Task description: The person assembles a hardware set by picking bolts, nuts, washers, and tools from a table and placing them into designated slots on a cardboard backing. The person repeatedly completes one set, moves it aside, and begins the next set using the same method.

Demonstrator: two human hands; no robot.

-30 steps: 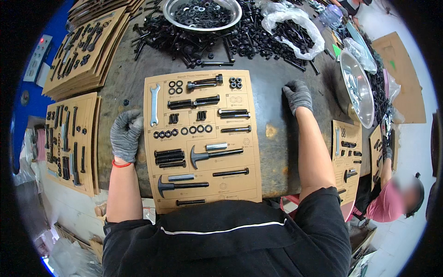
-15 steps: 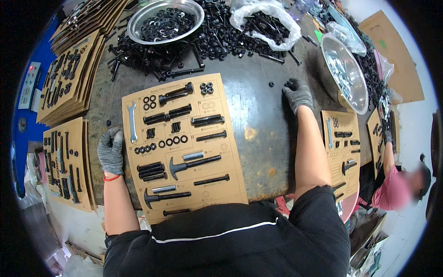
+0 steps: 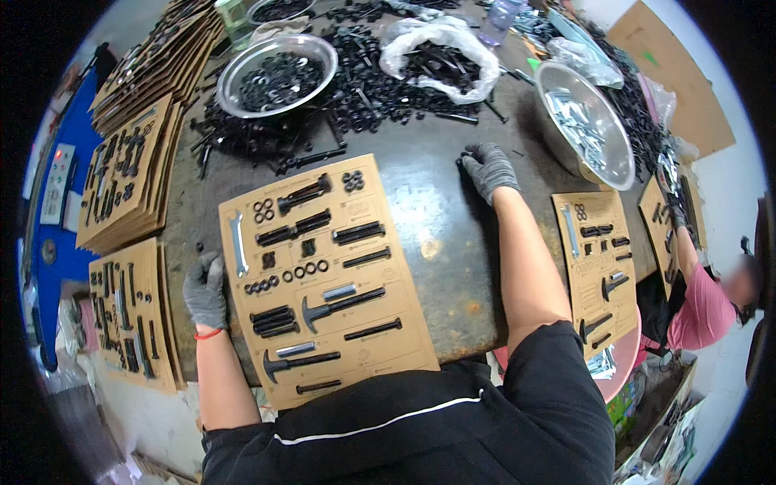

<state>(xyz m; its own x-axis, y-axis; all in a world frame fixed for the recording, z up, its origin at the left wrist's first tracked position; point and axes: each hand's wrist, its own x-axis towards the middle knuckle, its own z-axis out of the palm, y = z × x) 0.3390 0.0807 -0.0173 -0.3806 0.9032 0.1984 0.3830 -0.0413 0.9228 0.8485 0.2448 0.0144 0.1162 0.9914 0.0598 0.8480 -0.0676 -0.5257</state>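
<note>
You have bright, fairly even light, with a pale glare on the dark tabletop (image 3: 440, 194) towards one o'clock. Blur softens the print on your cardboard sheet (image 3: 411, 343). Edges bend near the rim; black corners sit at two, four, eight and ten.

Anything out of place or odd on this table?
Black fasteners lie heaped directly on the table, beside the metal bowl; possibly just bulk stock. Odder: a small black piece, perhaps a nut, sits alone just beyond the left hand, off the cardboard sheet. No obvious damage.
</note>
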